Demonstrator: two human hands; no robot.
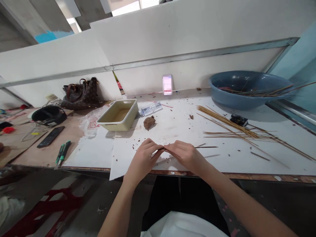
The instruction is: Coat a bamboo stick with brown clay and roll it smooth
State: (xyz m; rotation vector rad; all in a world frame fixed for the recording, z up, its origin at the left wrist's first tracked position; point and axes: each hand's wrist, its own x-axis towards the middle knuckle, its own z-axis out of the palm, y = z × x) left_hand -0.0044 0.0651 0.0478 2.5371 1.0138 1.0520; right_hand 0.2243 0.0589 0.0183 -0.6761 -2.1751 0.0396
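Note:
My left hand (145, 155) and my right hand (185, 154) meet over the white sheet (172, 131) near the table's front edge. Both pinch a thin stick (206, 147) that runs out to the right of my right hand; its left end between my fingertips looks coated in brown material. A brown lump of paste (149, 122) lies just beyond my hands. A spread of thin bamboo sticks (237, 131) lies to the right.
A cream rectangular tray (119, 115) stands at the left of the sheet. A blue basin (247, 89) with sticks sits at the back right. A small black object (239, 119), a phone (50, 136), green pens (63, 152), a brown bag (81, 93) and a plastic bag (90, 121) lie around.

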